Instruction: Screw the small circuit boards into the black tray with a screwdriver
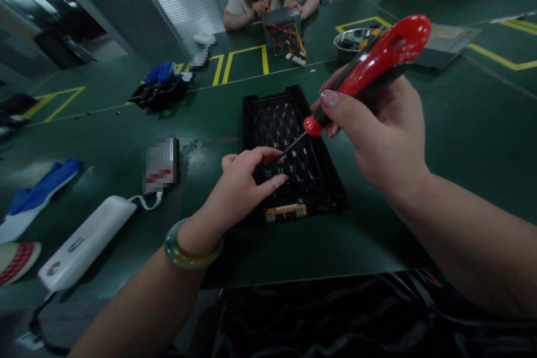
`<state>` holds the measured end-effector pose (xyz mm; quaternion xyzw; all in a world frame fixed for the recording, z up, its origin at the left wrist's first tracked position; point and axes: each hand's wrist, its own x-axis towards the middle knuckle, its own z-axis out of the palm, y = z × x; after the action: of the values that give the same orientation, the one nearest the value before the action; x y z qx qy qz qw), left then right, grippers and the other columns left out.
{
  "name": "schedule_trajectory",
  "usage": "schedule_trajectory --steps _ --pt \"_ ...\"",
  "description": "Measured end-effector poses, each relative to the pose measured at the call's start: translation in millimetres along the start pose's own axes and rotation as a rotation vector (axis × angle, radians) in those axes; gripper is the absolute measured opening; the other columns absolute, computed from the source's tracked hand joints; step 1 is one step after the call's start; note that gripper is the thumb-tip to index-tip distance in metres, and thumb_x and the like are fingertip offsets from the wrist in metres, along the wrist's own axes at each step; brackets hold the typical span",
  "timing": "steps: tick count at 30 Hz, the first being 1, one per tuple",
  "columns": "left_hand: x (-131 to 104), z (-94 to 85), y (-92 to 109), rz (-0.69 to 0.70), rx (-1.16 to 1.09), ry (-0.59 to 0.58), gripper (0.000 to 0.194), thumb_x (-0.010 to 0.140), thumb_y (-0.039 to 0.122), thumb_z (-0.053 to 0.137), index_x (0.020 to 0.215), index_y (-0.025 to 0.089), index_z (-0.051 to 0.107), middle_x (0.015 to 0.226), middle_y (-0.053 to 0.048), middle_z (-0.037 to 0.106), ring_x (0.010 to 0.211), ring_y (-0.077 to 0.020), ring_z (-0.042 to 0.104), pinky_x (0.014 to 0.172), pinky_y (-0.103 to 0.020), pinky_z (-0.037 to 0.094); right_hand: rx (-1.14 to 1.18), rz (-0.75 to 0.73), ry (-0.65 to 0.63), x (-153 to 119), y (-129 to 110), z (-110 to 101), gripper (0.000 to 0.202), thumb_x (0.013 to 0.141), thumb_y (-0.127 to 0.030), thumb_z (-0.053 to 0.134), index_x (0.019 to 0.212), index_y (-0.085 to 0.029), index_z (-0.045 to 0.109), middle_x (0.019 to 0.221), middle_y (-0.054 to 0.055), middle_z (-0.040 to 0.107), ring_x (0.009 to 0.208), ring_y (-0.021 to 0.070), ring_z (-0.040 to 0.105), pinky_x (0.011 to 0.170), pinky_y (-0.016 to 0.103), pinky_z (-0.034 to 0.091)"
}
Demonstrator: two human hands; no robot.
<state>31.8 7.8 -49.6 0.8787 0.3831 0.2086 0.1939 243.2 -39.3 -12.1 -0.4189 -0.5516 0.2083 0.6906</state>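
My right hand (pixel 384 134) grips a screwdriver (pixel 373 61) with a red and black handle, its thin shaft slanting down to the left. Below lies a black plastic casing (pixel 331 190) with a patterned inside, flat on the green table. The shaft's tip ends beside the fingers of my left hand (pixel 249 176), over the casing. On that hand the thumb and index finger stand apart, with nothing visible between them; the other fingers are partly hidden. A small orange-brown circuit board (pixel 286 212) with a white connector sits at the casing's near end.
To the left are a white power bank (pixel 88 243) cabled to a small device (pixel 160 165), and a blue and white cloth item (pixel 42 190). Farther back stand a black tray (pixel 157 92) and a metal bowl (pixel 356 39). Across the table, a person handles a metal box (pixel 272 19) with coloured wires.
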Motion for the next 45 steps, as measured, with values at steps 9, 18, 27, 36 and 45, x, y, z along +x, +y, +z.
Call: schedule_trajectory --steps 9,18,27,36,45 --pt "0.3 6.1 -11.5 -0.082 -0.307 -0.009 0.026 0.092 0.034 0.067 0.116 0.024 0.063 0.099 -0.003 0.075 0.094 -0.0202 0.071 0.083 -0.035 0.052 0.056 -0.090 0.008 -1.0 -3.6 0.6 0.010 0.084 -0.021 0.072 0.089 -0.019 0.063 0.086 0.002 0.067 0.081 0.0175 0.066 0.079 0.034 0.056" --pt "0.2 0.9 -5.8 -0.049 -0.252 -0.005 0.018 0.094 0.039 0.065 0.099 0.022 0.068 0.090 -0.002 0.075 0.083 -0.0183 0.071 0.073 -0.032 0.052 -0.238 -0.159 -0.047 -4.2 1.0 -6.7 0.018 0.085 -0.034 0.069 0.090 -0.022 0.057 0.085 0.003 0.063 0.073 0.0185 0.058 0.072 0.036 0.050" --pt "-6.3 0.3 15.2 0.127 -0.154 -0.093 0.008 0.087 0.023 0.067 0.095 0.024 0.068 0.089 0.002 0.076 0.082 -0.0169 0.068 0.086 -0.036 0.047 -0.515 -0.223 -0.226 -5.3 -3.5 -7.4 0.013 0.082 -0.030 0.066 0.084 -0.024 0.055 0.077 0.001 0.059 0.072 0.0201 0.057 0.074 0.038 0.051" --pt "-8.4 2.5 10.1 0.186 -0.115 -0.131 0.018 0.092 0.031 0.066 0.109 0.030 0.072 0.093 0.001 0.075 0.082 -0.0166 0.065 0.084 -0.034 0.048 -0.542 -0.189 -0.268 -4.9 -6.0 -6.7 0.010 0.083 -0.028 0.062 0.084 -0.024 0.052 0.078 0.001 0.058 0.073 0.0194 0.057 0.076 0.038 0.051" --pt "-7.1 4.3 6.5 0.172 -0.070 -0.159 0.019 0.095 0.034 0.062 0.111 0.031 0.072 0.091 0.001 0.074 0.085 -0.0189 0.062 0.084 -0.035 0.046 -0.555 -0.200 -0.279 -5.2 -6.2 -6.8 0.010 0.084 -0.029 0.061 0.084 -0.024 0.052 0.078 0.000 0.058 0.071 0.0181 0.056 0.072 0.036 0.051"
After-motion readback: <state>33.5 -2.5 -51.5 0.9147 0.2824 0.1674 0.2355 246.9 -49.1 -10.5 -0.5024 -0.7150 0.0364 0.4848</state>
